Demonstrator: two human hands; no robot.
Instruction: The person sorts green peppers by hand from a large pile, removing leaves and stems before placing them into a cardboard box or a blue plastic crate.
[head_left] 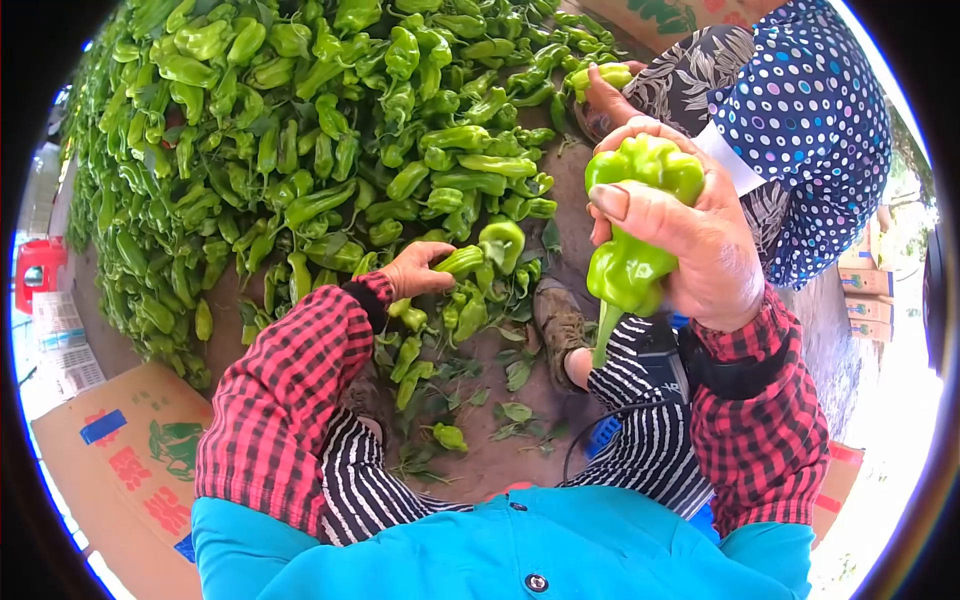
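Observation:
Raised at the right, my right hand (700, 235) is wrapped round green peppers (632, 268), with a stem pointing down and my thumb across them. My left hand (418, 270) is lower, at the near edge of the pile, its fingers closed on a green pepper (460, 262). A rounder pepper (501, 245) lies just right of that one. The large heap of green peppers (300, 130) spreads over the upper left and middle.
A co-worker in a dotted sleeve (800, 130) sits at the upper right, one hand (607, 98) at a pepper. Cardboard boxes (130, 450) stand lower left. Loose leaves (517, 375) lie by my shoes. A red container (40, 272) is far left.

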